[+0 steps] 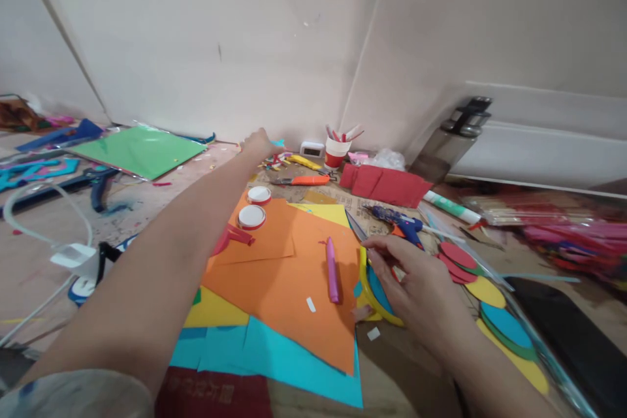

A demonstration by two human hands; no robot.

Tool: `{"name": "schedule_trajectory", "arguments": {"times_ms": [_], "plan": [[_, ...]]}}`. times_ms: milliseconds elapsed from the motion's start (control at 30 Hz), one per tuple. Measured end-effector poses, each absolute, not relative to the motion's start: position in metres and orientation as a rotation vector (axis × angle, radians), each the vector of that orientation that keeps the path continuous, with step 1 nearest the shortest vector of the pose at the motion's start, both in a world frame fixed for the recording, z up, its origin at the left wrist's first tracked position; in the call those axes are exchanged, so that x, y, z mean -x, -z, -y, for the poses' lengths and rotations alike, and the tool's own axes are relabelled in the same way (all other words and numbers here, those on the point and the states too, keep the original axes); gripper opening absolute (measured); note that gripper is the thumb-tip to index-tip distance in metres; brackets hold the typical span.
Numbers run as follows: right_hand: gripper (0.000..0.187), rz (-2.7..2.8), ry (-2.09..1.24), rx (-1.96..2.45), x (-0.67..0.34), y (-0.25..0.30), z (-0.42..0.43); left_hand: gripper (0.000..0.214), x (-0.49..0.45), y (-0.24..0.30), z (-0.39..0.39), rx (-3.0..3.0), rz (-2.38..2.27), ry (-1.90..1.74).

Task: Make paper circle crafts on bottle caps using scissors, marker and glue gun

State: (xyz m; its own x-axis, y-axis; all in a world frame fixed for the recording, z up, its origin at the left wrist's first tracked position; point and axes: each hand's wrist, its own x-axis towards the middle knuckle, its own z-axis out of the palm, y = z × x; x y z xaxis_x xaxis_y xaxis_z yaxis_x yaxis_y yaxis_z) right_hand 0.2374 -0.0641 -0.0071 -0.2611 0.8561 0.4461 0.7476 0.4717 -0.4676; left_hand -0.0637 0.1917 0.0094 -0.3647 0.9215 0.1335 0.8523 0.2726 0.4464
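My left hand (258, 142) is stretched far forward to the back of the floor, next to a small pile of paper scraps (277, 160). Its fingers are curled; what they hold, if anything, is hidden. My right hand (416, 281) rests near the front right, its fingers pinched on a yellow-rimmed blue paper disc (375, 290). A purple pen (332, 269) lies on the orange paper sheets (289, 274) just left of that hand. Scissors (356, 225) lie beyond it.
Two white lids (255, 206), an orange cutter (304, 179), a red cup of pens (337, 150), red folded paper (386, 184), a blue glue gun (399, 221), a glue stick (453, 208), paper discs (490, 300), a green sheet (140, 150), a metal flask (453, 137).
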Motion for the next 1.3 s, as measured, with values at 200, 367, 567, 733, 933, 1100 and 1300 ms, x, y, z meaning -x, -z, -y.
{"name": "schedule_trajectory", "arguments": {"times_ms": [200, 367, 567, 733, 933, 1100, 1300], "plan": [[0.018, 2.072, -0.238, 1.274, -0.236, 0.007, 0.063, 0.062, 0.036, -0.036, -0.145, -1.748, -2.265, -1.025], [0.017, 2.144, -0.240, 1.253, -0.235, 0.016, 0.055, 0.035, -0.005, -0.041, -0.084, -1.871, -1.817, -1.188], [0.038, 2.525, -0.156, 1.073, -0.229, 0.038, 0.044, 0.019, -0.030, -0.029, -0.032, -1.666, -1.422, -1.235], [0.051, 2.673, -0.050, 1.074, -0.221, 0.039, 0.040, 0.015, -0.031, -0.012, -0.008, -1.755, -1.353, -1.173], [0.019, 2.604, -0.037, 1.012, -0.219, 0.025, 0.043, 0.016, -0.022, 0.002, 0.005, -1.785, -1.316, -1.185], [0.008, 2.047, -0.371, 1.117, -0.231, 0.020, 0.043, 0.016, -0.017, 0.001, 0.009, -1.948, -1.392, -1.114], [0.017, 1.683, -0.804, 1.192, -0.234, 0.012, 0.047, 0.016, -0.019, -0.001, 0.017, -1.996, -1.338, -0.893]]}}
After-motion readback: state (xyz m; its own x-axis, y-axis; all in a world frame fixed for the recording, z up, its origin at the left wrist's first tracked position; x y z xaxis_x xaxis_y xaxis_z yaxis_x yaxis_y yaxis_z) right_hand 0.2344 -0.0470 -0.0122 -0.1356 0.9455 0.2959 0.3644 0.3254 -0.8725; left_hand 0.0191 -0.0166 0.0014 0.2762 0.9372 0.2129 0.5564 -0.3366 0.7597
